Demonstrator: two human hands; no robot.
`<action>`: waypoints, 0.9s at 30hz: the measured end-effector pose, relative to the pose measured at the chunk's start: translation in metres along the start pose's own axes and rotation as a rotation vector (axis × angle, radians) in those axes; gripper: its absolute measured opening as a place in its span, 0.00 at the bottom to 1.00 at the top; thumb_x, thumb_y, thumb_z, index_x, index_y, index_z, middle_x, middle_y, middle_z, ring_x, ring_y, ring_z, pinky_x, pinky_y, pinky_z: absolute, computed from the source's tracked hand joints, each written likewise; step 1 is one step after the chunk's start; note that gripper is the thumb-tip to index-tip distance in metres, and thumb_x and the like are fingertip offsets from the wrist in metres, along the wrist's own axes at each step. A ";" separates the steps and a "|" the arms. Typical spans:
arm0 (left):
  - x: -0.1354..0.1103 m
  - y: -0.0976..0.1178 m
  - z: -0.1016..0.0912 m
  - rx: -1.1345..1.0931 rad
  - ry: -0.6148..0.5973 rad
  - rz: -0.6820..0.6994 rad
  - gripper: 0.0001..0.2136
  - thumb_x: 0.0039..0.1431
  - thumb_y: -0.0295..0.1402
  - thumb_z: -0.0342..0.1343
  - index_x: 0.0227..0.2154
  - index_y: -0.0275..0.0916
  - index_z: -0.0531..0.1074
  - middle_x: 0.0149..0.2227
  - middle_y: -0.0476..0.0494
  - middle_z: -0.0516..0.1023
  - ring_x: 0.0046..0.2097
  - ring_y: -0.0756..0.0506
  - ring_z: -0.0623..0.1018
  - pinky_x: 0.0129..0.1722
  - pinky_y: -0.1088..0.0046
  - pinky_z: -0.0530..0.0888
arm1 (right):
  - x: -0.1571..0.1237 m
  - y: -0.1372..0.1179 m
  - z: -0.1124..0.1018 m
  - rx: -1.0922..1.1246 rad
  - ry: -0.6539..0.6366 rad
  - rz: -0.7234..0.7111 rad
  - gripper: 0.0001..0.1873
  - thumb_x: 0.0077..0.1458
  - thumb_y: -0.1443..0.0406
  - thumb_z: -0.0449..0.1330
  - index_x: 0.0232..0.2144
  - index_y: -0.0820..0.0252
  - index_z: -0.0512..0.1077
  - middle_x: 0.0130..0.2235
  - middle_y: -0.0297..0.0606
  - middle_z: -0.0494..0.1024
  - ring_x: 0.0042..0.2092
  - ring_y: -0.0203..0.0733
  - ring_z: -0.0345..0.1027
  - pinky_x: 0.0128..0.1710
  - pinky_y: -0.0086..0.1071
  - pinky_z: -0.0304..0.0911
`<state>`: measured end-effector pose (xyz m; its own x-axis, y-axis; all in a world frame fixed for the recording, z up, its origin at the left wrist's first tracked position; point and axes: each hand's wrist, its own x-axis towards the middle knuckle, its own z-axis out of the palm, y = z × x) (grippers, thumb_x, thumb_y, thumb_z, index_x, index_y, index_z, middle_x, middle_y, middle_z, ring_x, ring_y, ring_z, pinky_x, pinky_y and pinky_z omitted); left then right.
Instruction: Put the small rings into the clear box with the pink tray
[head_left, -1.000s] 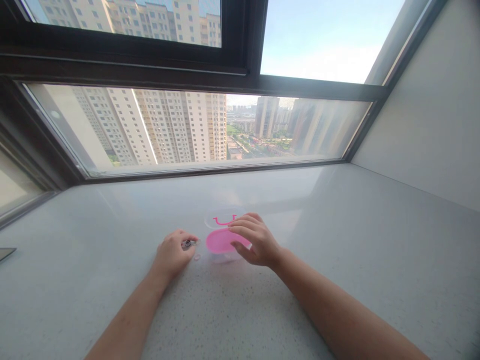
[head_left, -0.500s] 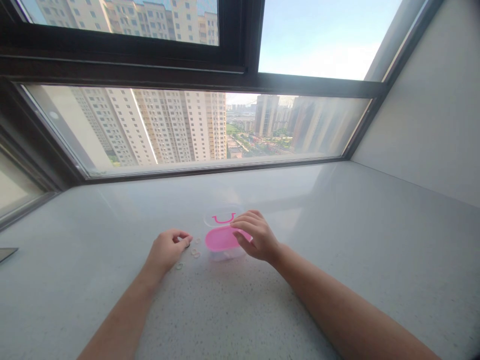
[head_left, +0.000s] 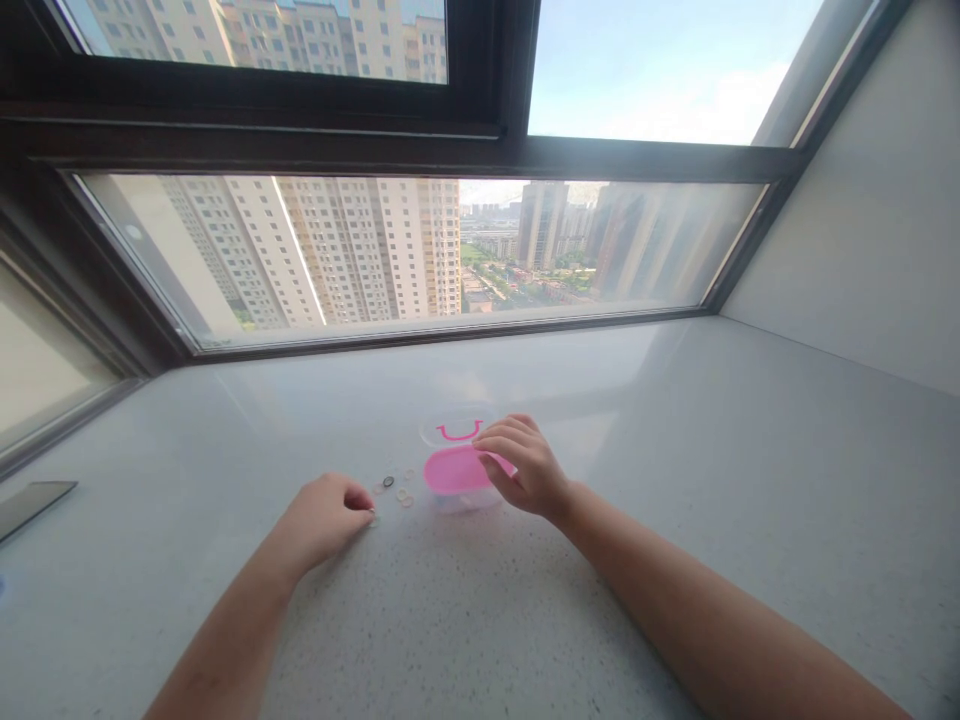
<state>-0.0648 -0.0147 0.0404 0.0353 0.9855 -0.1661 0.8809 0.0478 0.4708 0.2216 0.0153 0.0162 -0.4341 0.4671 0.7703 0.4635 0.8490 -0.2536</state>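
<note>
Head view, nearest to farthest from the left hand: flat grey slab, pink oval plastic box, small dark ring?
1. Small dark ring: just right of left hand.
2. Pink oval plastic box: farther right.
3. Flat grey slab: left edge.

The left grip (head_left: 319, 525) has drawn away from the pink box (head_left: 454, 500), farther to its left and nearer the person. A dark ring (head_left: 388, 482), at those fingertips half a second ago, now lies uncovered left of the box, with a pale ring just beside it also come into sight. The fingertips have shifted to another pale ring (head_left: 373, 519), farther toward the person. Well left of the box, more of a flat grey object (head_left: 34, 508) shows.
</note>
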 end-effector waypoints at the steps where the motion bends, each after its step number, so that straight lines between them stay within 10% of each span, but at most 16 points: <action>1: 0.000 0.000 0.001 0.007 0.001 -0.002 0.08 0.41 0.31 0.56 0.20 0.42 0.80 0.26 0.43 0.83 0.34 0.38 0.80 0.32 0.70 0.68 | 0.000 0.000 0.000 0.000 0.012 -0.007 0.07 0.57 0.68 0.54 0.37 0.58 0.71 0.36 0.40 0.78 0.40 0.43 0.69 0.45 0.41 0.59; 20: -0.008 0.014 0.015 -0.052 -0.033 0.109 0.06 0.47 0.27 0.51 0.18 0.40 0.65 0.24 0.43 0.74 0.31 0.41 0.73 0.30 0.70 0.62 | 0.007 -0.036 -0.012 -0.007 0.191 -0.154 0.07 0.52 0.73 0.54 0.33 0.59 0.69 0.30 0.38 0.76 0.31 0.39 0.66 0.34 0.34 0.60; 27: -0.022 0.030 0.009 -0.608 -0.303 0.220 0.04 0.52 0.33 0.55 0.27 0.38 0.70 0.22 0.51 0.73 0.27 0.47 0.73 0.29 0.74 0.68 | 0.002 -0.084 0.015 -0.016 -0.136 -0.082 0.09 0.49 0.64 0.55 0.20 0.58 0.65 0.17 0.31 0.68 0.18 0.34 0.57 0.19 0.29 0.46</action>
<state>-0.0345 -0.0360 0.0507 0.3893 0.8984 -0.2033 0.4224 0.0221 0.9061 0.1698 -0.0515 0.0304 -0.5711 0.4264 0.7015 0.4337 0.8822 -0.1832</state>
